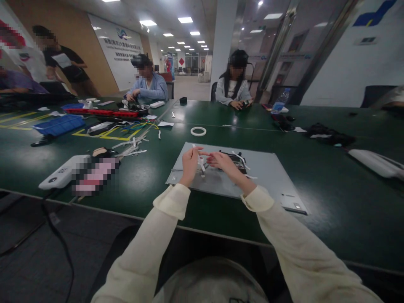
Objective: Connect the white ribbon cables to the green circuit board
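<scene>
A flat grey panel [268, 172] lies on the green table in front of me. Above its left part is my left hand [191, 163], fingers pinched together by a thin white strip [202, 164] that hangs between the hands. My right hand [222, 163] is just to the right, its fingers reaching toward the left fingertips; whether they grip anything is too small to tell. Behind the right hand, a black slotted part [237, 160] sits on the panel, with white strips [241, 159] curling over it.
A white tape ring [198, 131] lies beyond the panel. To the left are white strip scraps [134, 145], a blue basket [58, 125], a white power bank [63, 171] and a blurred pink item [96, 176]. Two people sit across the green table [142, 168].
</scene>
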### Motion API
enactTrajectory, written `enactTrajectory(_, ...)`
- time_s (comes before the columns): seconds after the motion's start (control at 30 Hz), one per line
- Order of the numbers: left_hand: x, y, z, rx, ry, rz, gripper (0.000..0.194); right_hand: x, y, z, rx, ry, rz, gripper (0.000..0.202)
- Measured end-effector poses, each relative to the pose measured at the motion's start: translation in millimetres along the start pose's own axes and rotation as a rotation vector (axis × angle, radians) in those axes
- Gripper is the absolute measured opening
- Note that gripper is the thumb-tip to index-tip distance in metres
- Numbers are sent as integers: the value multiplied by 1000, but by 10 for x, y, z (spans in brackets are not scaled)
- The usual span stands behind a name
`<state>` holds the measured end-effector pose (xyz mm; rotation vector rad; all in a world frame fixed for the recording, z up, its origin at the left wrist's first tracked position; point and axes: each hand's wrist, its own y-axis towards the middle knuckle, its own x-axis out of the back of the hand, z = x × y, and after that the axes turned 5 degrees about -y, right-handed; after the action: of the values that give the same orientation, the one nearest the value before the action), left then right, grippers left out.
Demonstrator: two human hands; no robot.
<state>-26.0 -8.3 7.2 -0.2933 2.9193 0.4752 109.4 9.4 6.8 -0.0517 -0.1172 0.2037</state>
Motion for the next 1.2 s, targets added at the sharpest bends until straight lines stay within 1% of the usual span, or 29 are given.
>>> enactTrajectory(0.03,9,0,-6,-29,2,-10,35,-27,-95,6,-17,15,18,25)
enactTrajectory(0.1,12,-8,-16,-64,-11,7,33,-84,-236,29,-36,62,102,30)
enactTrajectory(0.2,-18,-36,-2,-38,-34,122,32,-162,-343,40,-24,166,236,26)
enactTrajectory(0.27,-51,-55,32,-10,-36,210,33,-191,-365,13,20,159,251,26)
enactTrajectory(0.37,-93,-71,97,36,-29,279,34,-201,-363,-61,124,-7,192,40)
enactTrajectory(0.47,-116,-82,127,58,24,270,36,-204,-350,-129,202,-161,100,47)
enactTrajectory(0.53,-126,-92,115,31,77,238,36,-210,-343,-156,232,-224,58,49)
enactTrajectory(0.6,-135,-104,91,4,97,220,36,-211,-343,-167,257,-263,43,50)
enactTrajectory(0.67,-144,-117,72,16,58,232,38,-203,-353,-165,257,-272,54,50)
enactTrajectory(0.73,-154,-130,72,56,-25,255,44,-186,-370,-156,235,-248,68,48)
enactTrajectory(0.83,-172,-147,96,123,-172,268,55,-163,-394,-140,201,-171,67,41)
enactTrajectory(0.9,-178,-152,112,153,-237,263,58,-160,-406,-132,209,-131,62,35)
enactTrajectory(1.0,-161,-136,117,176,-284,234,62,-174,-429,-114,261,-117,73,34)
enactTrajectory(1.1,-114,-93,95,194,-311,191,62,-194,-457,-91,304,-112,133,36)
enactTrajectory(1.13,-97,-78,83,208,-314,195,61,-197,-463,-85,305,-109,147,37)
enactTrajectory(1.2,-68,-58,57,230,-294,244,57,-199,-464,-86,276,-111,145,38)
